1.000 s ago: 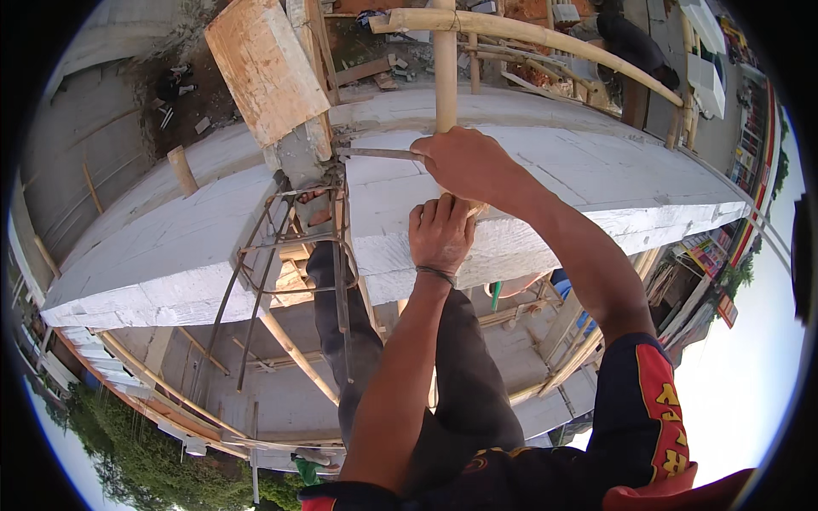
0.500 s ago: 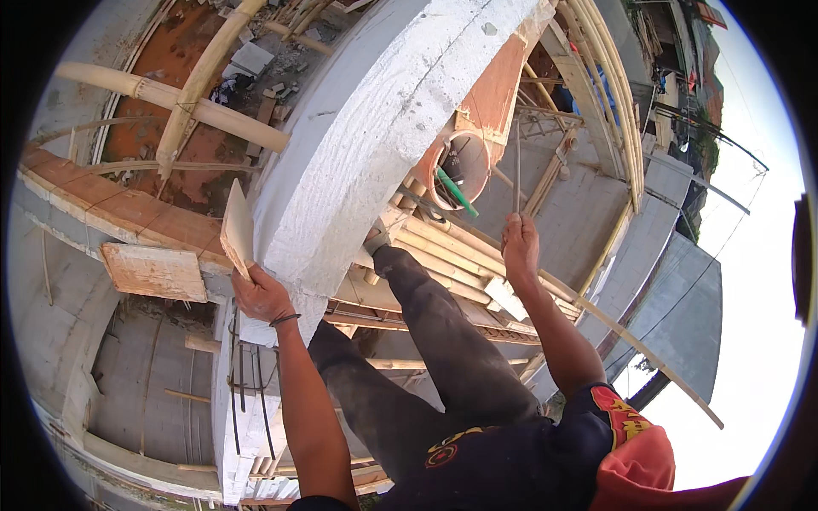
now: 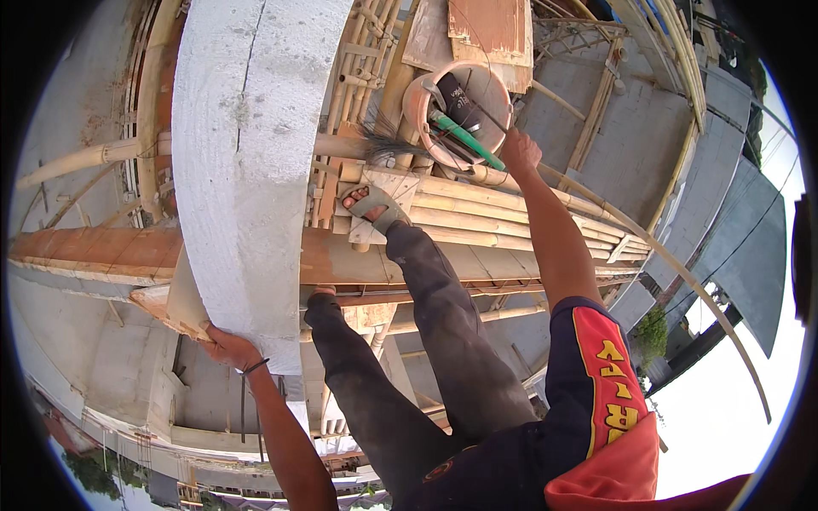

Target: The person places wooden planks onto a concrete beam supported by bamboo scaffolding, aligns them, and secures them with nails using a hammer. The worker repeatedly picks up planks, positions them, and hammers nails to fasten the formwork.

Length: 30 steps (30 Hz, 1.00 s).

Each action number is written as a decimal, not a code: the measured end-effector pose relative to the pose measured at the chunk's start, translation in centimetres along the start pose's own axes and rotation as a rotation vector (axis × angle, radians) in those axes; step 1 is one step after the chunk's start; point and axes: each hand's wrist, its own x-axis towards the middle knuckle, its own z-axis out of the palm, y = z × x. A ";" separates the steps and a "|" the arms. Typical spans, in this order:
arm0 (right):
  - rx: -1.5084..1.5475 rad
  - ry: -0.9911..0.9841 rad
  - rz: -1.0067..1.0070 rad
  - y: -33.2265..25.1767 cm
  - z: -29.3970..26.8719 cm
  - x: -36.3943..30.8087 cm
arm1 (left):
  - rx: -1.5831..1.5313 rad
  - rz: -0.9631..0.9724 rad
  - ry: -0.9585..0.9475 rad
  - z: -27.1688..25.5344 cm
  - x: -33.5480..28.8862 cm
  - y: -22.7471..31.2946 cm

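I have my left arm (image 3: 292,439) reaching up and to the left from the lower edge of my view. Its left hand (image 3: 231,347) is far out, with the fingers bent in a grip. My right arm (image 3: 558,234) stretches forward, only slightly bent, and the right hand (image 3: 520,153) is closed like a fist, higher in view than the left one.

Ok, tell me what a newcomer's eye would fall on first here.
Probably the broad whitish wall, running down from the top edge, left of centre. Next might come the round bucket at upper centre, with a bright green object leaning out of it and the right hand beside it, closed on a thin bar. Then perhaps the sandalled foot near the middle, by the pale bamboo poles.
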 end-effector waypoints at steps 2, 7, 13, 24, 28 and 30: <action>-0.022 0.132 -0.003 -0.5 1.5 0.7 | 0.045 -0.004 0.024 0.2 -0.2 0.3; -0.043 0.326 0.050 -0.7 3.4 -1.6 | 0.148 -0.023 0.060 0.2 -0.2 1.1; 0.315 0.006 -0.335 0.3 5.4 -1.8 | 0.114 -0.037 0.024 0.0 0.0 1.1; 0.054 -0.072 -0.207 -1.4 12.3 2.2 | 0.015 -0.079 0.027 -0.4 0.4 -0.6; 0.048 -0.108 -0.205 -0.9 12.0 2.8 | 0.054 -0.058 0.019 -0.2 0.2 0.0; -0.002 -0.163 -0.179 -1.1 11.8 3.0 | 0.050 -0.054 0.023 -0.2 0.1 0.3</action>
